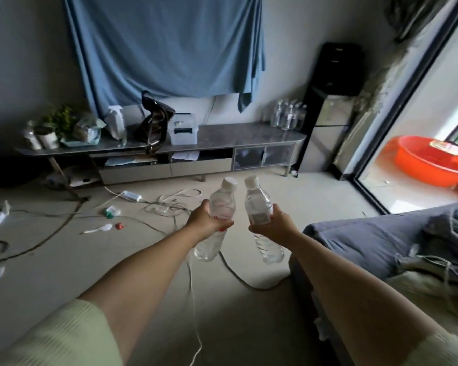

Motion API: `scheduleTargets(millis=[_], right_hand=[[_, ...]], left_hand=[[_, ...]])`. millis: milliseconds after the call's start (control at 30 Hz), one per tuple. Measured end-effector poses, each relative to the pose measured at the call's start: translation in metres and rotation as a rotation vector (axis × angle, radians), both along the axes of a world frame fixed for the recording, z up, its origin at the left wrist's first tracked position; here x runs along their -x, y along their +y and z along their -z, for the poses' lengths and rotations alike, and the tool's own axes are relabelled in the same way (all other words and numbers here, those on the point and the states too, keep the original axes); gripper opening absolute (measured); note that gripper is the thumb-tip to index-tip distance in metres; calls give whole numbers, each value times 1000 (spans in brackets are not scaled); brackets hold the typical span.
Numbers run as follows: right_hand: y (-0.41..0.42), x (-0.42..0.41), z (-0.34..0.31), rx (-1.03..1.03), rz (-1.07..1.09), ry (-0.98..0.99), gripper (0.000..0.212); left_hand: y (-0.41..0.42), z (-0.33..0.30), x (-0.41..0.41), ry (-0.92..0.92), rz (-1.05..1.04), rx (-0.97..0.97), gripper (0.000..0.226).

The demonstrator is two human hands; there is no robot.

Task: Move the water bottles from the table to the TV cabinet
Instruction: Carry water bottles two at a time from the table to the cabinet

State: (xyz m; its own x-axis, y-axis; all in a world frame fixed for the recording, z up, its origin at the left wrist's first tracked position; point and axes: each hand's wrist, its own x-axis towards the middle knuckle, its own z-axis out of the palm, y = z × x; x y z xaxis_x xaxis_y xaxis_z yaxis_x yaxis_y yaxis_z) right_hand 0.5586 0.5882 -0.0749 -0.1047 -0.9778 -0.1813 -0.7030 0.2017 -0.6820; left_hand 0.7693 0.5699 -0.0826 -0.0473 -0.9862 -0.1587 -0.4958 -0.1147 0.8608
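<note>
Two bottles up in the air, one per hand! The left hand [205, 220] has its fingers [226, 225] clenched around the waist of the left water bottle [217, 219], right on the red-printed label, with the white cap tipped up and slightly right and the clear base hanging down below the grip. The right hand [274, 224] wraps its own fingers around the middle of the right water bottle [261, 217], thumb on the near side over the label, cap leaning up and left, base pointing down toward the floor. The two caps sit close together, nearly touching, while the bases splay apart. Both forearms reach straight out from the near edge, bare from the pale green sleeves [64, 336] to the wrists, roughly parallel, held over the floor [72, 257] strewn with cables. Far ahead stands the TV cabinet [238, 137], a long grey unit against the wall under a blue curtain [167, 46]; at its far right end a cluster of clear bottles [288, 116] stands on top, and to the left sit a white storage box [183, 132], a dark handbag [154, 122] and a spray bottle [116, 122]. A grey-covered bed [386, 239] lies just to the right of the right arm.
</note>
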Motion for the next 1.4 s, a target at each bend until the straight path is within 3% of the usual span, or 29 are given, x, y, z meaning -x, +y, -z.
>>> scheduleTargets(millis=[233,500,767,1167,1400], right_hand=[[-35,59,14,-31,148,51,77],[-114,78,13,3,259,22,71],[-178,97,8,23,322,-23,68],[-298,185,14,-6,313,-30,65],[-392,257,0,-4,264,-16,66]], left_hand=[[-60,11,65,-31,185,-7,61],[-164,5,82,-51,308,-19,55],[-247,-10,97,-77,339,12,47],[-362,0,190,-117,366,-28,71],[-444,-11,259,-79,269,2,53]])
